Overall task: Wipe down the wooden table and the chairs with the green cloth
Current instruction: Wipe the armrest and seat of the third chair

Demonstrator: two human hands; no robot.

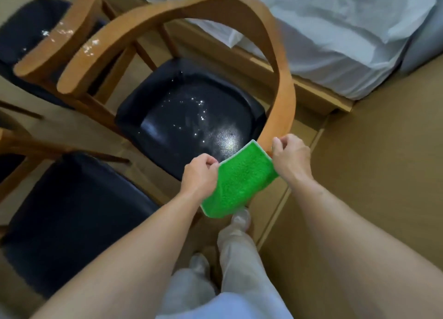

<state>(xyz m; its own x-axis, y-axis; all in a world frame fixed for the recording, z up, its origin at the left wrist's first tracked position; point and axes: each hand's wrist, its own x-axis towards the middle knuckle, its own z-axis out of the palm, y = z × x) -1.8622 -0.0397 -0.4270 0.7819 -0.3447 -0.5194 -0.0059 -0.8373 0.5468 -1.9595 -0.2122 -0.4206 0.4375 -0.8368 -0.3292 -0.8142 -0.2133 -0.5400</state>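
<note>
The green cloth (239,179) hangs folded between my two hands, just in front of the middle chair. My left hand (200,173) pinches its left top corner and my right hand (291,157) pinches its right top corner. That chair has a curved wooden backrest (242,5) and a black seat (189,117) speckled with wet drops. My right hand is close to the near end of the backrest. The wooden table is out of view.
A second chair with a black seat (72,218) stands at the lower left, and a third chair (62,33) at the upper left. A bed with white sheets (335,36) runs along the upper right. My legs (239,254) stand on the tan floor below the cloth.
</note>
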